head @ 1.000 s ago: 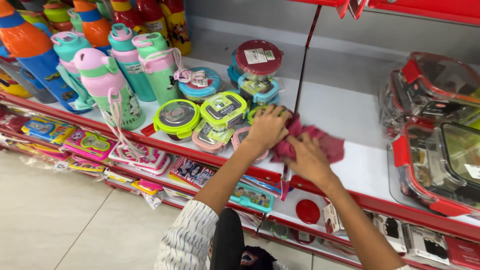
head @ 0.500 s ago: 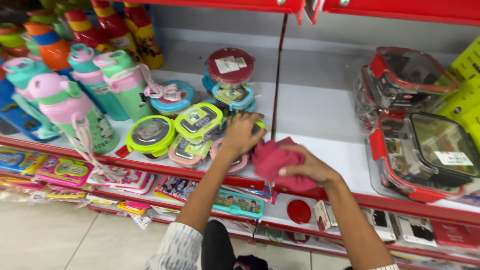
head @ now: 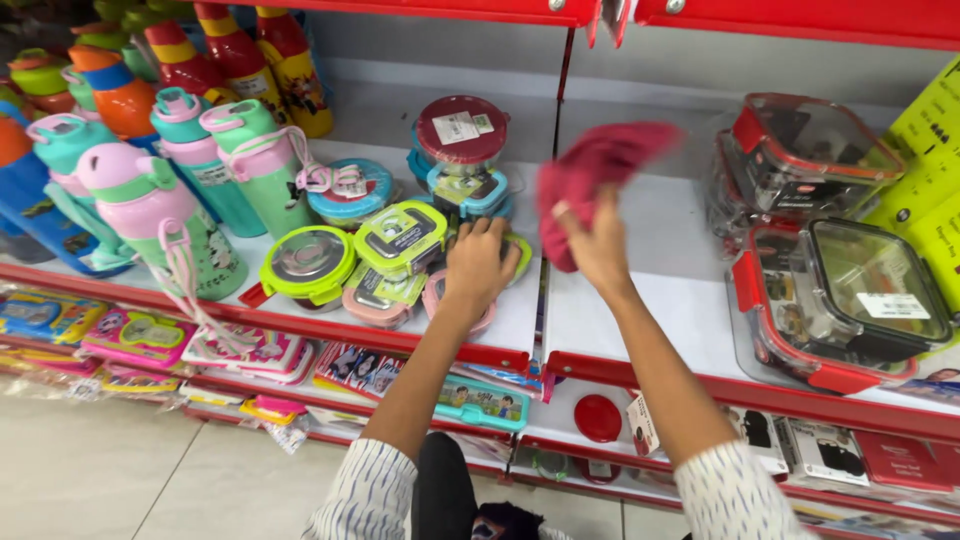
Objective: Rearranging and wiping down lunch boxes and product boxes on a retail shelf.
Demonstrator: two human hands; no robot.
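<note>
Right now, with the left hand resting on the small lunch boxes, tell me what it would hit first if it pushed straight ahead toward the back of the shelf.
Probably the stack of round containers with the dark red lid, straight beyond the left hand. The hand already rests on a green-rimmed lunch box; depth is hard to judge.

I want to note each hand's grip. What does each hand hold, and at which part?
The right hand holds a red cloth bunched at its lower part. The left hand rests on small lunch boxes; whether it grips one cannot be told.
</note>
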